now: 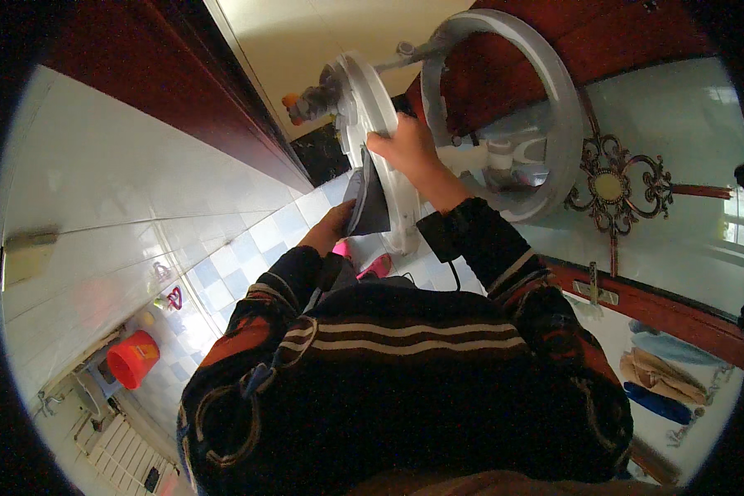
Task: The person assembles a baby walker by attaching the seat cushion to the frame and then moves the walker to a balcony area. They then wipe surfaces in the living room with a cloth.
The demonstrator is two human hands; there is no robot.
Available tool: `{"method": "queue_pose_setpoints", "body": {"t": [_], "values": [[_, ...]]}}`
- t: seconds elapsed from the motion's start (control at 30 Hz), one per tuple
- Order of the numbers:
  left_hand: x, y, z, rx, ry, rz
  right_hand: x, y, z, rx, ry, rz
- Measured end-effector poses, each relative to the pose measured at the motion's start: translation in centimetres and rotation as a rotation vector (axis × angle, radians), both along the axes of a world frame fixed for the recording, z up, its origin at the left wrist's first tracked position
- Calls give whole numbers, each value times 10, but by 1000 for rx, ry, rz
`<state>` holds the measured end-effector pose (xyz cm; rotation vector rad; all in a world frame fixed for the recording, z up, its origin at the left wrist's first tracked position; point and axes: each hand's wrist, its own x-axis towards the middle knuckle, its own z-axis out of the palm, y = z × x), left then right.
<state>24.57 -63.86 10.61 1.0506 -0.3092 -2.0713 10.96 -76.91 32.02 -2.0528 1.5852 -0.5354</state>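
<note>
Two bare hands work near twelve o'clock. The right hand [412, 153] has its grip closed on the edge of a white curved object [399, 190], the thumb lying along the near face and the other fingers lost behind the rim. At ten o'clock from centre, the left hand [332, 226] touches the left side of a dark grey flat piece [374, 202]; its fingertips are hidden, so how far this grip is closed I cannot tell.

The white object stands on edge at twelve o'clock, narrow toward the camera and rounded along its rim, with the grey piece against its left side. An orange-tipped fitting [310, 106] juts toward eleven o'clock. A pale grey ring [564, 107] sits between one and two o'clock, near the white object; whether its middle is open or glazed is unclear. Blur softens the fitting, and pink footwear [376, 266] shows only partly below the hands.
</note>
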Motion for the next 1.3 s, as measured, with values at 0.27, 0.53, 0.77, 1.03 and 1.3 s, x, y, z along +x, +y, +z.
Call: {"method": "queue_pose_setpoints", "body": {"t": [0.27, 0.53, 0.77, 1.03, 1.3], "values": [[5, -44, -4, -23, -15, 42, 16, -42, 14, 27, -81, 108], [32, -88, -29, 58, -83, 210, 19, -115, 16, -8, -100, 147], [21, -58, -73, 74, -236, 675, -9, -168, 45, 97, -237, 149], [-70, -33, -10, 197, 262, 1139, -46, -183, 72, 175, -293, 317], [-173, -52, 15, 55, 327, 868, -109, -225, 99, -81, -107, 278]]}}
